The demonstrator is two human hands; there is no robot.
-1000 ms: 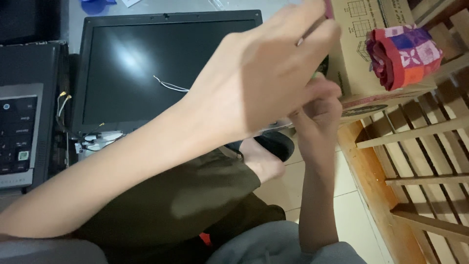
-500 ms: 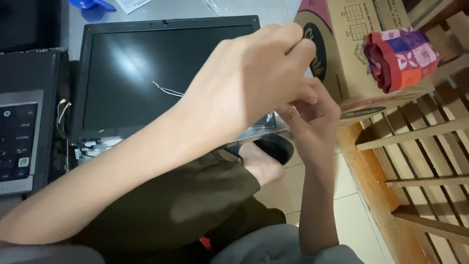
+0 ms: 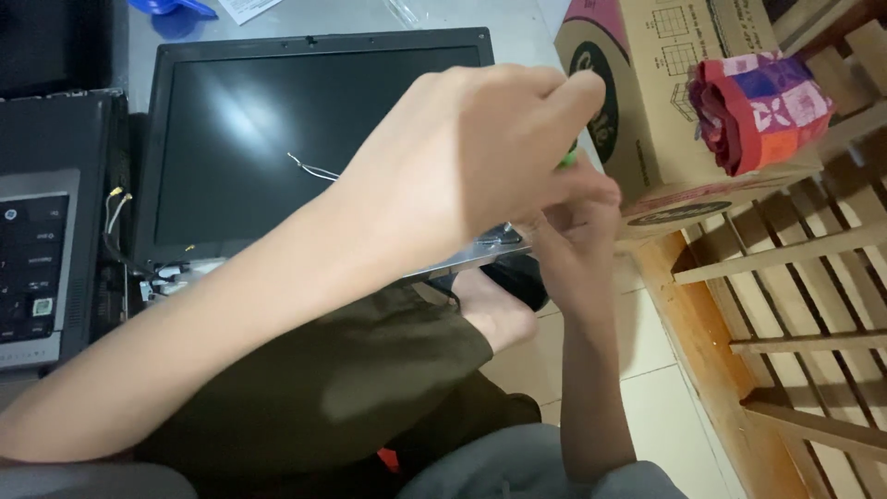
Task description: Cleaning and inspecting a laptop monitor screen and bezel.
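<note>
A detached black laptop screen panel (image 3: 277, 139) lies flat, with a thin loose wire (image 3: 309, 168) on its glass. My left hand (image 3: 471, 157) reaches across it and is closed around a small green tool (image 3: 566, 159), of which only a sliver shows. My right hand (image 3: 577, 236) comes up from below, just under the left hand at the panel's lower right corner. Its fingers are by the metal hinge strip (image 3: 494, 242) and are mostly hidden. Whether it grips anything is unclear.
A laptop base with keyboard (image 3: 32, 268) lies at the left, with loose cables (image 3: 115, 203) beside it. A cardboard box (image 3: 637, 102) topped by a folded colourful cloth (image 3: 762, 106) stands at the right, next to wooden slats (image 3: 795, 268). My foot (image 3: 499, 314) rests on the tiled floor.
Both hands have dropped slightly down and left toward the panel's lower right corner. A bit of the green tool now shows between the left fingers. The view has shifted a little.
</note>
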